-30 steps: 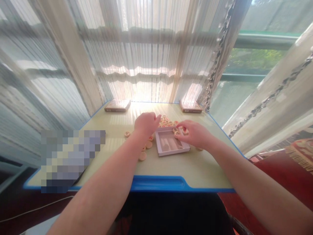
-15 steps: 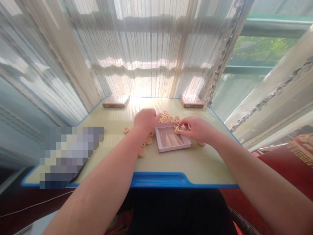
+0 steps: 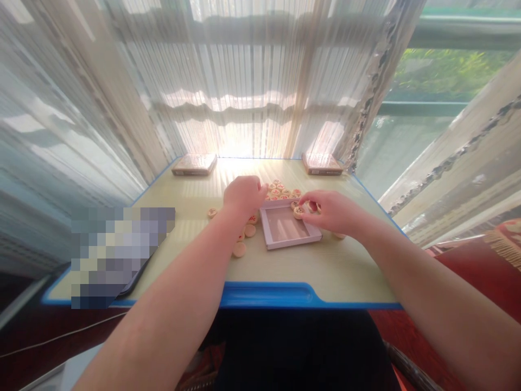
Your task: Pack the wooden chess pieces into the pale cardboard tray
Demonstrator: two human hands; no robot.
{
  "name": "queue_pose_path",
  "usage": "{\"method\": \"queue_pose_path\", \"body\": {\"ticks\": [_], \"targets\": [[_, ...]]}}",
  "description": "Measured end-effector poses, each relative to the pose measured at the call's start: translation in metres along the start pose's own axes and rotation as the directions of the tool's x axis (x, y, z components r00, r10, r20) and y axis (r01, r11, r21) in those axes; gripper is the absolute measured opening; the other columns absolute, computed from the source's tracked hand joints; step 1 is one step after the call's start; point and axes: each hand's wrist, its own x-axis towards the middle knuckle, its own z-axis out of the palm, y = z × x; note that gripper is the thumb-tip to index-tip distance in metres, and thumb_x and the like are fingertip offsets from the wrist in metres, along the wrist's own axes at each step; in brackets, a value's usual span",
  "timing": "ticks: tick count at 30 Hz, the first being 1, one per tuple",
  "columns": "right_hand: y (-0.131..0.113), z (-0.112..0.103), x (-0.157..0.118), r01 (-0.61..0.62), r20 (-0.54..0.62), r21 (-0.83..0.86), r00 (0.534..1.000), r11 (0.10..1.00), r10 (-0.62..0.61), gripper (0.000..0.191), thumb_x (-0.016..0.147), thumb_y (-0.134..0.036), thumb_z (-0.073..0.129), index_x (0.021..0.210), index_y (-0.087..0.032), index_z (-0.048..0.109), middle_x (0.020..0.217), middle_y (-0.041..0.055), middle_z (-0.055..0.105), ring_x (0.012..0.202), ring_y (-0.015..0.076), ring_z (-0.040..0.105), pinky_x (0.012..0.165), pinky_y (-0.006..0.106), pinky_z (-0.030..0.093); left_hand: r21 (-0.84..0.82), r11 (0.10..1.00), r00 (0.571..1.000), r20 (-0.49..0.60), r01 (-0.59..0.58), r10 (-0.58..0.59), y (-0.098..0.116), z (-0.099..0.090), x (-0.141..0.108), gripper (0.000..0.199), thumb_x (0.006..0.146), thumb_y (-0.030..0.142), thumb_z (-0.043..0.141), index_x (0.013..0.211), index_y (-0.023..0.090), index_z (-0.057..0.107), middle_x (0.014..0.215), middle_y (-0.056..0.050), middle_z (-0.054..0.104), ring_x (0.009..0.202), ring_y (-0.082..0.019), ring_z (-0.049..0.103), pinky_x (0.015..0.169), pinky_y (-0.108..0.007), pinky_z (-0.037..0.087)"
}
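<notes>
A shallow white box (image 3: 293,244) with a see-through or brownish bottom lies on the table. At its far right corner, my right hand (image 3: 325,210) pinches a round wooden Chinese chess piece (image 3: 298,213) between thumb and finger. A second piece (image 3: 294,205) sits just behind that one. My left hand (image 3: 244,194) is curled at the box's left side; whatever its fingers hold is hidden. Beyond the box several face-up pieces with red characters (image 3: 284,194) are packed together. Blank-side-up pieces (image 3: 239,250) lie beside my left forearm.
Two flat boxes (image 3: 194,164) (image 3: 322,164) rest at the table's far corners. A blurred-out object (image 3: 122,255) occupies the left side. One loose piece (image 3: 212,213) lies left of my left hand. Blue edging (image 3: 268,295) rims the table (image 3: 191,239); sheer curtains (image 3: 244,70) hang behind.
The view has shifted slightly, moving everything a little up and to the right in the picture. Both hands keep nearly the same pose, and the right one still pinches the chess piece.
</notes>
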Motion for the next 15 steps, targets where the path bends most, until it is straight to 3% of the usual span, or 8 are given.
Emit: {"method": "queue_pose_path", "body": {"ticks": [8, 12, 15], "targets": [[-0.001, -0.001, 0.0, -0.015, 0.025, 0.003, 1.0, 1.0, 0.015, 0.028, 0.071, -0.036, 0.06, 0.095, -0.024, 0.068, 0.067, -0.0026, 0.058, 0.058, 0.012, 0.049, 0.053, 0.025, 0.03, 0.001, 1.0, 1.0, -0.007, -0.006, 0.006, 0.002, 0.0, 0.0, 0.036, 0.086, 0.043, 0.041, 0.07, 0.019, 0.064, 0.075, -0.008, 0.065, 0.075, -0.023, 0.06, 0.064, -0.033, 0.044], [0.001, 0.0, 0.001, 0.038, -0.032, 0.015, 0.999, 0.999, -0.038, 0.028, 0.073, -0.036, 0.059, 0.096, -0.022, 0.068, 0.07, -0.0013, 0.059, 0.06, 0.012, 0.049, 0.056, 0.025, 0.032, -0.006, 1.0, 1.0, -0.018, -0.02, 0.02, -0.001, -0.002, 0.002, 0.036, 0.085, 0.043, 0.042, 0.068, 0.019, 0.064, 0.072, -0.008, 0.065, 0.074, -0.023, 0.061, 0.062, -0.033, 0.044], [0.002, 0.002, 0.001, 0.054, -0.107, 0.026, 0.993, 0.998, -0.051, 0.024, 0.074, -0.035, 0.058, 0.091, -0.022, 0.07, 0.071, -0.0002, 0.059, 0.061, 0.0124, 0.049, 0.057, 0.026, 0.033, -0.065, 0.998, 0.999, 0.047, 0.003, 0.0, -0.009, -0.011, 0.005, 0.039, 0.083, 0.046, 0.044, 0.064, 0.018, 0.065, 0.065, -0.008, 0.064, 0.069, -0.023, 0.062, 0.061, -0.033, 0.043]]}}
